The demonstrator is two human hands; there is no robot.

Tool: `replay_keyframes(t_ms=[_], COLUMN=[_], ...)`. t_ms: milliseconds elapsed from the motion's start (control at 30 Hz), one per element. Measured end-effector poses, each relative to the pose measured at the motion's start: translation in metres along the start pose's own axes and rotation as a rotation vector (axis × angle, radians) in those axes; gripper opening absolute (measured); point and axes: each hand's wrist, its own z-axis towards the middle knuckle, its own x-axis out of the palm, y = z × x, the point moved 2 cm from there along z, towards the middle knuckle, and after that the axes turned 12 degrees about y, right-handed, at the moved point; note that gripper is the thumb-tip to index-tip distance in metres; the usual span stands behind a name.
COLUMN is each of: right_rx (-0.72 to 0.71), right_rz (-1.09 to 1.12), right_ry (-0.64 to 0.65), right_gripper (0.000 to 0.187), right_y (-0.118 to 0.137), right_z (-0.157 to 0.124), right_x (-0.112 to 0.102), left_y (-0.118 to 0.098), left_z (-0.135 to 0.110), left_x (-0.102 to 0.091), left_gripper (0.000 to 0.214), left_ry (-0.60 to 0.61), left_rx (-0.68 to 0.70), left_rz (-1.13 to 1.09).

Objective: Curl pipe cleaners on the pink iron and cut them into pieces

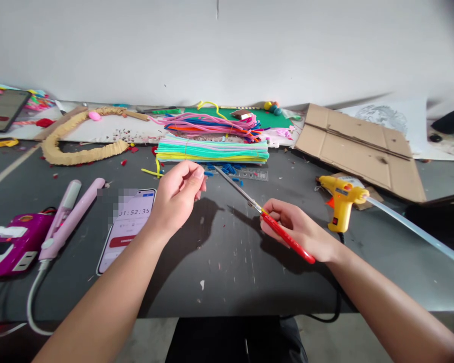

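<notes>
Gripping red-handled scissors (265, 216), right hand (298, 229) | left hand (179, 194) pinched, maybe on blue bit

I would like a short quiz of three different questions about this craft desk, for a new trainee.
1. True or false: the right hand holds the red-handled scissors.
2. Which item lies nearest the right hand on the desk? A) glue gun B) phone C) cardboard
3. Fill in: the left hand has its fingers pinched together just in front of the stack of ______.

Key: 1 true. 2 A. 3 pipe cleaners; whether a small piece is pinched cannot be told.
</notes>
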Motion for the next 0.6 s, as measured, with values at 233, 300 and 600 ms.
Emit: replay_keyframes(t_ms=[233, 300, 600], right_rx=[0.016, 0.021, -0.01], right_rz=[0.035, 0.032, -0.019], right_ry=[0.049, 0.051, -0.044], right_gripper=[0.036, 0.036, 0.037], right_y=[0.0011, 0.0009, -0.0029], right_z=[0.0011, 0.0011, 0.0047], right_x=[-0.0017, -0.0021, -0.0005], left_y=[0.0009, -0.0001, 0.0007], left_z=[0.0, -0.0003, 0.0015], left_x=[-0.0031, -0.0042, 0.0029], left_gripper=[0.025, 0.025, 0.021], left_ry=[-0.042, -0.056, -0.107], left_rx=[0.05, 0.067, 0.058], left_rz=[0.104, 0.132, -0.037])
